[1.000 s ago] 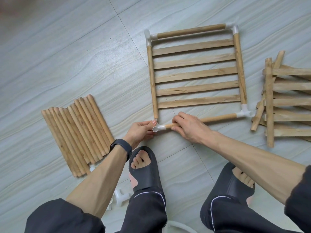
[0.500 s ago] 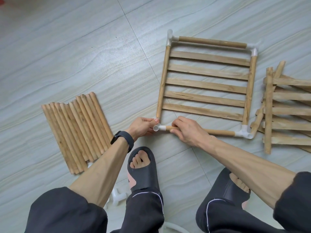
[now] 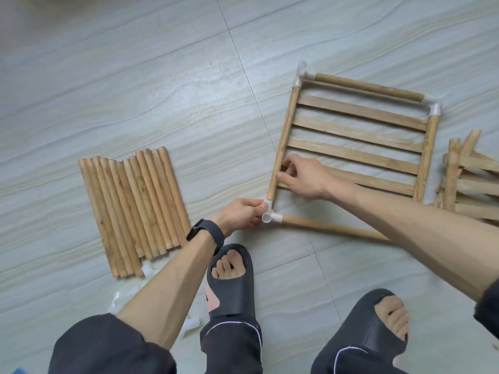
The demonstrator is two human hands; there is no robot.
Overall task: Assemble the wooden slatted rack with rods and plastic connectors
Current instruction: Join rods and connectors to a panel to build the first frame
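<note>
The right hand has left the near rod and now curls round the rack's side rail, just beyond the left hand, which pinches the corner connector. That joint looks ready for seating.

The slatted rack is light tan wood streaked with darker grain, and the connector at its near left corner is plain white. Left of the rack the loose rods are a warmer honey-brown; right of it the stacked panels are paler, blotchy tan. Under the rack the floor is pale grey-green tile with wavy cream veins and thin dark seams; nearer than it, the slippers are charcoal.
</note>
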